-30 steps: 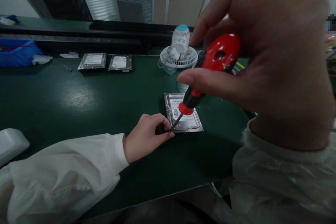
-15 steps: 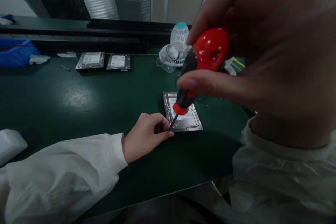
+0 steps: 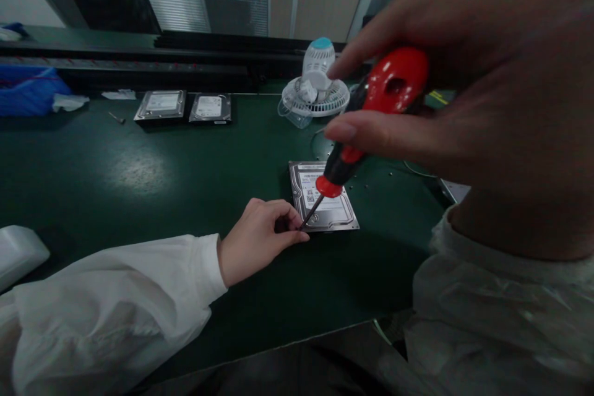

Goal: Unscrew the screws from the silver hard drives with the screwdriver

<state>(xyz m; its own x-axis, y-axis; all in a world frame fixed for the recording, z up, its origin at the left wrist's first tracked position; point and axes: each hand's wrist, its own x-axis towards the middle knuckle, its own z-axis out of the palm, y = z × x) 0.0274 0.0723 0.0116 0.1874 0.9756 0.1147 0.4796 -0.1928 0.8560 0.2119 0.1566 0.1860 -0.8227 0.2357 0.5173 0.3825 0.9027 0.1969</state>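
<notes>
A silver hard drive (image 3: 328,210) with a white label lies flat on the dark green table (image 3: 139,173). My right hand (image 3: 473,105), very close to the camera, is closed around the red top of a red-and-black screwdriver (image 3: 366,124). The screwdriver slants down to the left, and its thin tip rests at the drive's near left corner. My left hand (image 3: 257,241), in a white sleeve, lies on the table with its fingers curled together against that same corner, right at the tip. What the fingers pinch is hidden.
Two more hard drives (image 3: 160,104) (image 3: 210,107) lie at the table's far side. A small white fan (image 3: 317,90) with a teal cap stands behind the drive. A blue bag (image 3: 28,93) sits far left. A white object (image 3: 18,250) lies at the near left edge. Small screws dot the table near the drive.
The screwdriver's red top has swung back to the right and the handle has turned in my right fingers. The tip stays at the drive's corner. My left hand has not moved.
</notes>
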